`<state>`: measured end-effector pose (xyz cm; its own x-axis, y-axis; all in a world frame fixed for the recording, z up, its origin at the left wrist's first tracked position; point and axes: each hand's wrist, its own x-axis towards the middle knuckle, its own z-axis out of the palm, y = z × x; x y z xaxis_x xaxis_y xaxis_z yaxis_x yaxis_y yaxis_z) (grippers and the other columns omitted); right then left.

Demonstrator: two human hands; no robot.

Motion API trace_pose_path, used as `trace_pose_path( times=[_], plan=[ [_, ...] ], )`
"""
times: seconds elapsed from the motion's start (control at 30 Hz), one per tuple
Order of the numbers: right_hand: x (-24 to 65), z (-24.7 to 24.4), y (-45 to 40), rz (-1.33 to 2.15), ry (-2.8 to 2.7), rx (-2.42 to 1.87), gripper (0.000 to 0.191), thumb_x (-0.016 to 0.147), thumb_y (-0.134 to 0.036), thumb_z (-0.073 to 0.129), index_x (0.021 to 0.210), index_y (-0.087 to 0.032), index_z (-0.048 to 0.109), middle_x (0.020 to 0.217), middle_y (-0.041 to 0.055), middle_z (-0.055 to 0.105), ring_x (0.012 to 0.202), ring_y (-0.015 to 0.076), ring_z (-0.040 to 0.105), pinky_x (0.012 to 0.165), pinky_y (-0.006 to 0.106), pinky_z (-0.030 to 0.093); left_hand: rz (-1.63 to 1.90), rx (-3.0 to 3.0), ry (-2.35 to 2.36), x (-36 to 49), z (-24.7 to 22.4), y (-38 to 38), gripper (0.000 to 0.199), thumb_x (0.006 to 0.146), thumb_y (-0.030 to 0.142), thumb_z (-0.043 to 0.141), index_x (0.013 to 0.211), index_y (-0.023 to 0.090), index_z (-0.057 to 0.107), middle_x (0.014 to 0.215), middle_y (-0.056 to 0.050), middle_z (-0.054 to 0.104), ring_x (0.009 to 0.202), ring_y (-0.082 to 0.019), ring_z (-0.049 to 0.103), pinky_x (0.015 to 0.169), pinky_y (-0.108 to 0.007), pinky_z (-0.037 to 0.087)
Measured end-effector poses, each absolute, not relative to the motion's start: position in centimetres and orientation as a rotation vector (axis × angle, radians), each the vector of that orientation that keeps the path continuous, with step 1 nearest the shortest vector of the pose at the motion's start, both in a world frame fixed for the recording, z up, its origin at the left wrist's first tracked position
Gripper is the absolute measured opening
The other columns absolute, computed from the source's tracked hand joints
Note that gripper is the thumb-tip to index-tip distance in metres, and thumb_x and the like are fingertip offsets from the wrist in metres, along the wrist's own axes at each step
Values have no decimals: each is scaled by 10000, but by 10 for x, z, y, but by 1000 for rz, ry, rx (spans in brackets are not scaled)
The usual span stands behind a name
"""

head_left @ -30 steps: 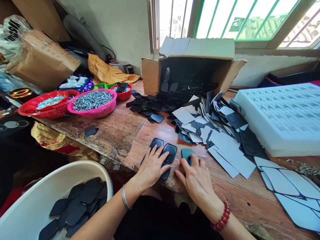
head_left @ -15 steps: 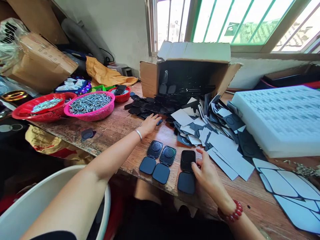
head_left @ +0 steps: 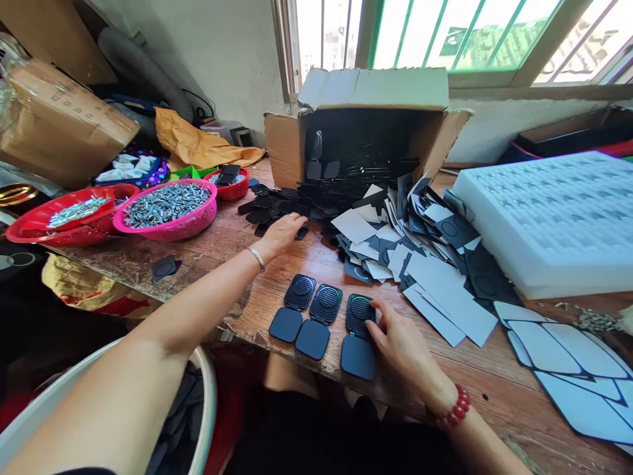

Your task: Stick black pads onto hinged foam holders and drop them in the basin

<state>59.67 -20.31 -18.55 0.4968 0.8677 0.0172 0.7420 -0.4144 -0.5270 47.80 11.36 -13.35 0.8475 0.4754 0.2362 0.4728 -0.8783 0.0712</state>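
Observation:
My left hand (head_left: 283,236) reaches to the front edge of a pile of flat black pieces (head_left: 270,206). Its fingers are bent together over a small black piece (head_left: 301,233), partly hidden beneath them. By the table's front edge, my right hand (head_left: 398,336) pinches the right side of an opened black hinged case (head_left: 359,356), thumb and index finger at its upper half. That half has ridged rings; the lower half is smooth. Just left of it lie two similar opened cases, a middle one (head_left: 313,339) and a left one (head_left: 285,324).
Behind the pile stands an open cardboard box (head_left: 284,155). Loose grey and black sheets (head_left: 445,290) spread to the right, beside a white foam block (head_left: 539,264). A pink basket (head_left: 198,221) of metal pins stands left. A white tub (head_left: 210,396) is below the table edge.
The view has shifted slightly. Ridged rings now show on the upper half of the case at my right hand, which looked darker and plainer before. Both hands stay nearly in place.

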Motion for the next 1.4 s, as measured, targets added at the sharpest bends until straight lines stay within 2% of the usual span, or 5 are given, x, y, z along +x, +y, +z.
trace_pose_path(
  times=[0.23,0.47,0.87,1.17,1.4],
  plan=[
    [602,-159,-228,243,-1112,-1835,352,925,-466,530,1050,-176,685,943,91,701,611,154,564,586,303,474,1102,2313,756,449,-81,37,309,932,340,576,1182,157,583,1038,-53,685,917,-189,645,864,-328,522],
    [586,-149,-248,658,-952,-1624,490,897,-480,590,1295,-194,569,799,33,681,674,166,601,580,274,485,495,1490,500,478,-121,-66,393,933,538,511,910,158,609,745,-10,622,641,-127,598,556,-217,487],
    [604,-200,-297,569,-916,-1983,480,926,-425,464,1310,-162,582,605,-16,587,500,171,556,512,301,472,187,2932,359,455,-174,-117,541,924,460,599,1360,145,546,1467,-162,515,1431,-351,366,1180,-548,302],
    [612,-205,-272,-111,-1606,-2091,446,953,-291,475,1351,-124,586,1491,203,459,1393,346,420,1085,543,443,98,3007,362,454,-170,-117,583,909,507,605,1360,143,546,1450,-167,532,1367,-334,469,1156,-512,349],
    [621,-211,-257,-47,-1982,-1964,466,997,-286,431,1407,-84,523,1519,174,430,1438,300,353,1131,505,420,152,2996,246,449,-173,-108,599,882,512,645,1357,164,536,1442,-139,549,1361,-303,484,1137,-467,382]
  ],
)
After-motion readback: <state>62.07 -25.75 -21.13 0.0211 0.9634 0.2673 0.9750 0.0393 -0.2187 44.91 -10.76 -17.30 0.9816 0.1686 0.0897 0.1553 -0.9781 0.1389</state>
